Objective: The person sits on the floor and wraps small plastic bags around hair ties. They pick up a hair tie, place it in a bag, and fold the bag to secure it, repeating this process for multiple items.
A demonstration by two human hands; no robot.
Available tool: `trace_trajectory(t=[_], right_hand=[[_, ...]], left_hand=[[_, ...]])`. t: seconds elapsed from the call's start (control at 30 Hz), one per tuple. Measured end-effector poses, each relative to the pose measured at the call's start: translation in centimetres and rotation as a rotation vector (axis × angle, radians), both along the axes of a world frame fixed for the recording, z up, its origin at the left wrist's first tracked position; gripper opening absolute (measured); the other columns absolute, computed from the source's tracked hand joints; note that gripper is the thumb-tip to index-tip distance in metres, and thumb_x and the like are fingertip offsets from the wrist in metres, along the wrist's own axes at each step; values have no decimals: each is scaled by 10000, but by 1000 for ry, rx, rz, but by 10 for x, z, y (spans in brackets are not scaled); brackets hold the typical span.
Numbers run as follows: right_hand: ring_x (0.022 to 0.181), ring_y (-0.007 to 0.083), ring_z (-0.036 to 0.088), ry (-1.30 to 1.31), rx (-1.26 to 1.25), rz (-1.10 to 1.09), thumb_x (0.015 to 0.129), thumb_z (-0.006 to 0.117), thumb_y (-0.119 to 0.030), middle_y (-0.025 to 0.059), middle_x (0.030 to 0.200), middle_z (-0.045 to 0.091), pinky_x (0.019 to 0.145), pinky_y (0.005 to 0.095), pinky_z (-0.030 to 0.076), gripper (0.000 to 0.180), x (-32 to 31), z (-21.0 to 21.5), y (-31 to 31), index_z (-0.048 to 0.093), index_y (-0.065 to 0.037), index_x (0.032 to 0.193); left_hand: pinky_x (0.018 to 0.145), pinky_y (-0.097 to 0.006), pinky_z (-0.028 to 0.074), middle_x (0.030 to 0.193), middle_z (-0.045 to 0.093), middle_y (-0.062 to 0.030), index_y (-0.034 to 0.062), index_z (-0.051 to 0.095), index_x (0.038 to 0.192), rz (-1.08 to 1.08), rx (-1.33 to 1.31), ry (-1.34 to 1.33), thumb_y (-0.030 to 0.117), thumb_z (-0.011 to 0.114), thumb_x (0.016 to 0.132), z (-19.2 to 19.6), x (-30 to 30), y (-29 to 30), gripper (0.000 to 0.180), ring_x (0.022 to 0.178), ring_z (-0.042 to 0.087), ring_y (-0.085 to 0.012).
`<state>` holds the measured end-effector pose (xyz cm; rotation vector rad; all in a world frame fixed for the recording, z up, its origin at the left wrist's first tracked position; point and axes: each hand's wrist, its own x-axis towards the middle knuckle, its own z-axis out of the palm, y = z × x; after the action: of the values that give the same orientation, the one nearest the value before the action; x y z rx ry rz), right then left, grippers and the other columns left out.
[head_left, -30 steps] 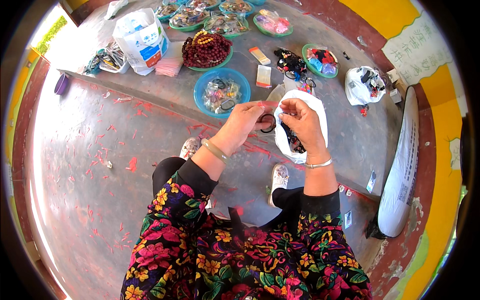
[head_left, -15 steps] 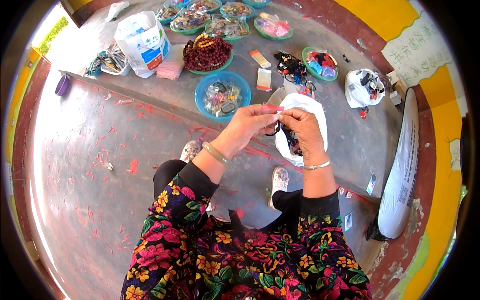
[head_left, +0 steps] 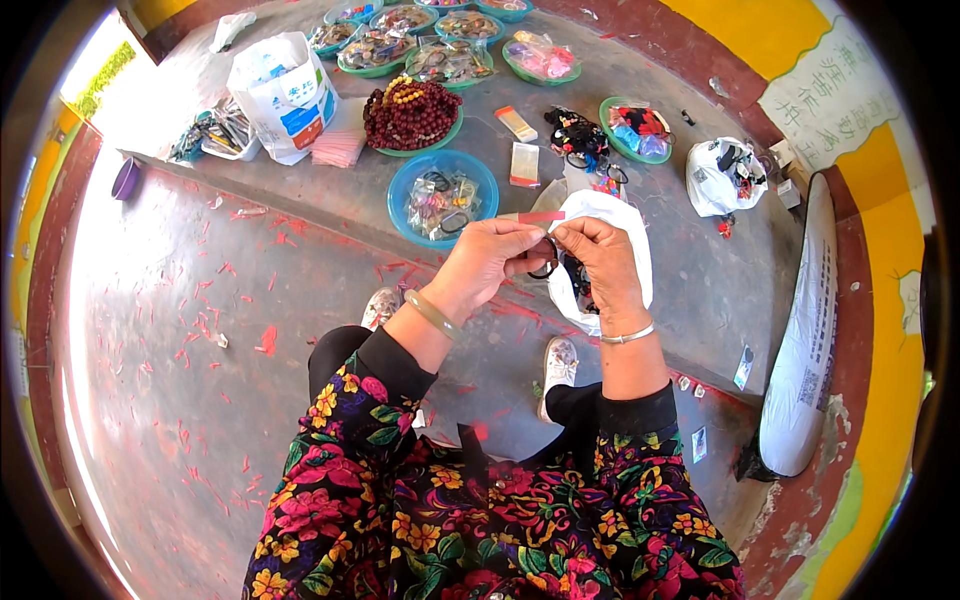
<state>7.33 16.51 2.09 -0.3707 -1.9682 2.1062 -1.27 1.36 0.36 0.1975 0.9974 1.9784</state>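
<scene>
My left hand (head_left: 487, 257) and my right hand (head_left: 607, 262) meet fingertip to fingertip in front of me, both closed in a pinch. A black elastic loop (head_left: 553, 262), like a hair tie, hangs between them from the fingertips. Along the top of the left fingers lies a flat red strip (head_left: 541, 216), its right end sticking out past them. What exactly the right fingertips grip is partly hidden. Just beyond and under the right hand, an open white bag (head_left: 630, 222) holds dark loops and small pieces.
A blue basin (head_left: 397, 208) with small packaged items stands beyond my left hand. Farther off are a basket of dark red beads (head_left: 412, 115), a black bundle (head_left: 577, 135), a green basket (head_left: 612, 108) and a stuffed white bag (head_left: 707, 180). Red scraps (head_left: 266, 337) litter the floor.
The black loop and the red strip show more fully between my fingers now. Both hands have shifted very slightly, and the view has moved a little.
</scene>
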Motion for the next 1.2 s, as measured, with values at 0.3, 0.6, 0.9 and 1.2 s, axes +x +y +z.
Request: trace_trajectory(t=[0.3, 0.6, 0.9, 1.2], right_hand=[[690, 77, 552, -123, -28, -40, 830, 654, -156, 12, 729, 607, 638, 204, 428, 188, -2, 3, -2, 648, 27, 873], [659, 98, 586, -222, 31, 145, 777, 703, -169, 52, 685, 652, 647, 238, 456, 196, -3, -4, -4, 685, 26, 790], [661, 97, 593, -152, 190, 199, 761, 708, -143, 54, 694, 662, 640, 226, 456, 166, 2, 11, -4, 691, 21, 781], [662, 84, 556, -123, 184, 108, 774, 695, -147, 31, 697, 635, 618, 225, 430, 174, 0, 6, -7, 671, 25, 782]], left_hand=[[769, -296, 533, 937, 633, -148, -69, 590, 970, 80, 49, -67, 102, 547, 887, -3, -7, -7, 195, 860, 630, -214], [679, -248, 540, 900, 623, -130, -54, 585, 927, 152, 98, -129, 90, 546, 880, 2, -10, -12, 156, 830, 627, -186], [754, -219, 543, 986, 619, -183, -76, 514, 1101, 74, 221, -248, 92, 514, 899, -5, -17, -12, 263, 921, 623, -229], [785, -266, 548, 957, 621, -155, -64, 574, 1001, 156, 240, -229, 94, 553, 880, -1, -17, -15, 200, 882, 623, -211]])
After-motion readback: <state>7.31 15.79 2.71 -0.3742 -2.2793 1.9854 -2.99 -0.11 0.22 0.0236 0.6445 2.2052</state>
